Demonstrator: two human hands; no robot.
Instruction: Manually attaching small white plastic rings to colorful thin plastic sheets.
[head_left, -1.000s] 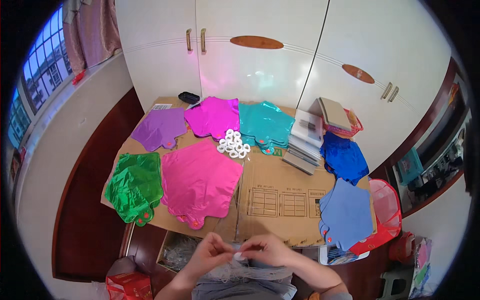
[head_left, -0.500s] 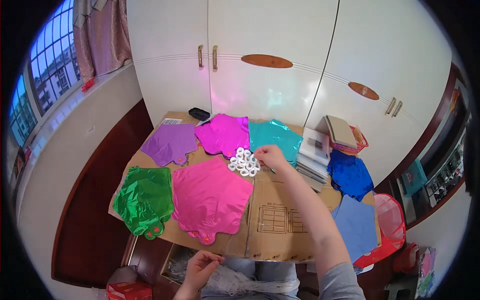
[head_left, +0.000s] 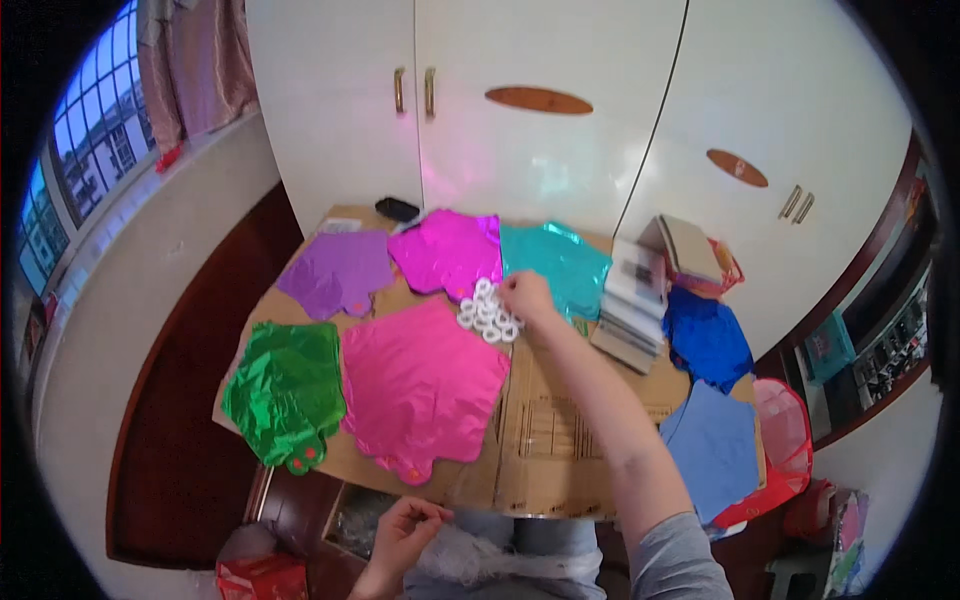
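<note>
My right hand reaches forward with its fingers bent down at the right side of a pile of small white rings. Its fingertips touch the pile, and whatever they pinch is hidden. My left hand is low over my lap, thumb and forefinger pressed together; anything between them is too small to make out. A tangle of thin whitish strands lies on my lap beside it. Around the rings lie shiny foil sheets: a large pink one, a magenta one and a teal one.
The cardboard-covered table also bears a green foil sheet, a purple one, a dark blue one and a light blue one. Booklets stand at the right. A white cupboard rises behind the table.
My right hand has shifted slightly left and in over the white rings. My left hand stays in its pinch over my lap. The view has tilted a little.
</note>
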